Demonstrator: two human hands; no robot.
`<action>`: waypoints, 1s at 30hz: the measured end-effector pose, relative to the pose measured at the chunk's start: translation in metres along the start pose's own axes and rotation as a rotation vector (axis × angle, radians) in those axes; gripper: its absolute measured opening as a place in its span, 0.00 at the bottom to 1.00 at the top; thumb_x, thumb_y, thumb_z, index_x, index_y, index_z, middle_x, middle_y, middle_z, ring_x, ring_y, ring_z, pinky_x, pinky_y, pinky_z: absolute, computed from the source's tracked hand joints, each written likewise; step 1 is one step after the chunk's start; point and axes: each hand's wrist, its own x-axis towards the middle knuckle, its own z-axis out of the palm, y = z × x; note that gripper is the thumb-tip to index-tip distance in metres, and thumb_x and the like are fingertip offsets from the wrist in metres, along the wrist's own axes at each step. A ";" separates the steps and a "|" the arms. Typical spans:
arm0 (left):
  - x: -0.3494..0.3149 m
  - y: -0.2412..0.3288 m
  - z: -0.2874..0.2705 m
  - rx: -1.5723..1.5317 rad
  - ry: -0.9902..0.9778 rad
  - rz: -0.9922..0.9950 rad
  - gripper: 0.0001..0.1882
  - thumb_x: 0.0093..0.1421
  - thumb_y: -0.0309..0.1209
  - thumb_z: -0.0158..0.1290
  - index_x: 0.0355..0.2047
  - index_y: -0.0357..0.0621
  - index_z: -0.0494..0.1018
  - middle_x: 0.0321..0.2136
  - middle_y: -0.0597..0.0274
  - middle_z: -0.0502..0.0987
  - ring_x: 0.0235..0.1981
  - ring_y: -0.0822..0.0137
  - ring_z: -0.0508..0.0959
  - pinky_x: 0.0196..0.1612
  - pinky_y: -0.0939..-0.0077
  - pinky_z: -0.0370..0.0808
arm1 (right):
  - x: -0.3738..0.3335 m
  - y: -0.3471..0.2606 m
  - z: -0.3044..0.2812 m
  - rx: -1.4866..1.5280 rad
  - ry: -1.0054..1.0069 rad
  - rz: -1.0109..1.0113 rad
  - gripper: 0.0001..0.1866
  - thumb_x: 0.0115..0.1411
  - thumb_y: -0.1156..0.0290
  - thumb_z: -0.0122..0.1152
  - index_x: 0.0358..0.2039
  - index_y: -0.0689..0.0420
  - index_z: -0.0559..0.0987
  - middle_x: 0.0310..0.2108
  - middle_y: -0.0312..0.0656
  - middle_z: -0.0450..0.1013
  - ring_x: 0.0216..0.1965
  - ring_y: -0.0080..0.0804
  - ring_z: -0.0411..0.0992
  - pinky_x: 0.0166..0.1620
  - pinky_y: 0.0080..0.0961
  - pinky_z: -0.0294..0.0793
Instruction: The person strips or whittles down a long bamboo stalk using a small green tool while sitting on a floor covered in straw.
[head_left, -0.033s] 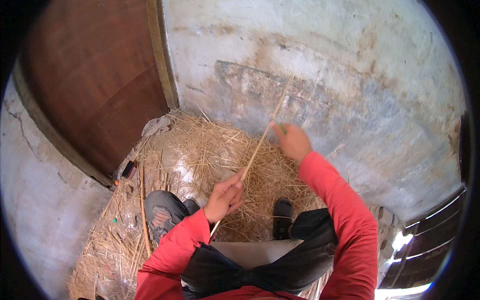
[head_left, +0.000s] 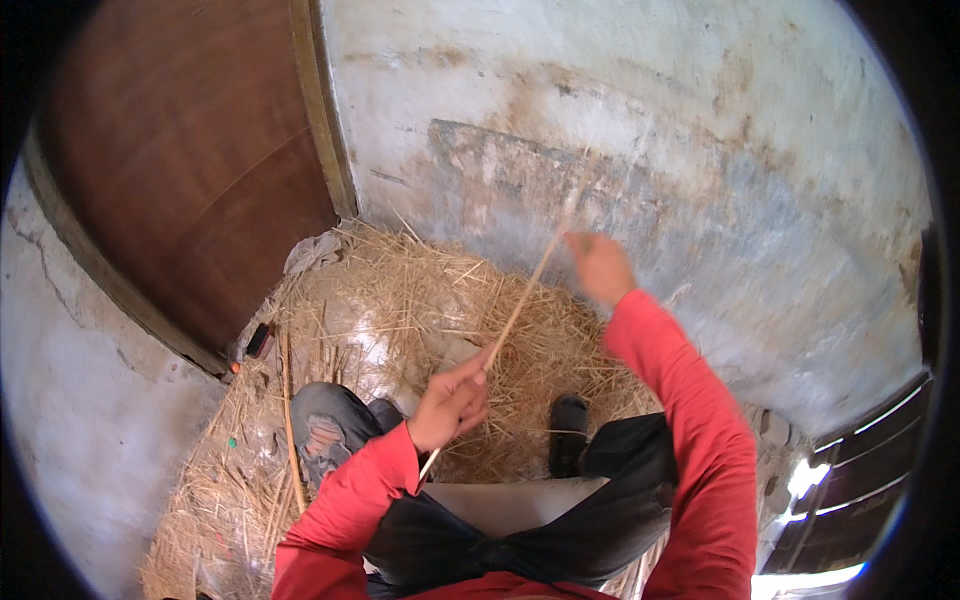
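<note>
A long, thin, pale wooden stick [head_left: 525, 300] slants up and away from my lap toward the wall. My left hand [head_left: 449, 403] is closed around its lower part, and the stick's near end shows below my wrist. Farther up, my right hand [head_left: 602, 268] is curled closed beside the stick, its fingertips at or very near it. Motion smears that hand and the stick's far end. I cannot make out what the right fingers hold, or whether they touch the stick.
Straw-like shavings [head_left: 400, 275] cover the floor. A stained wall [head_left: 650, 120] rises ahead, with a brown door [head_left: 190, 160] at left. A longer stick [head_left: 291, 430] lies beside my left knee, and a small dark object [head_left: 260, 340] lies by the door. My shod foot [head_left: 568, 435] is below the right hand.
My right hand has moved slightly up and right along the stick. The small green thing seen at its fingers before no longer shows. My left hand has barely shifted.
</note>
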 end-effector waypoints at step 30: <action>0.024 -0.010 -0.023 0.011 0.158 -0.090 0.27 0.75 0.31 0.38 0.72 0.46 0.51 0.17 0.72 0.54 0.14 0.79 0.51 0.17 0.82 0.55 | -0.053 -0.019 0.042 0.084 -0.434 -0.244 0.31 0.69 0.42 0.44 0.36 0.59 0.82 0.21 0.56 0.74 0.27 0.57 0.75 0.34 0.51 0.73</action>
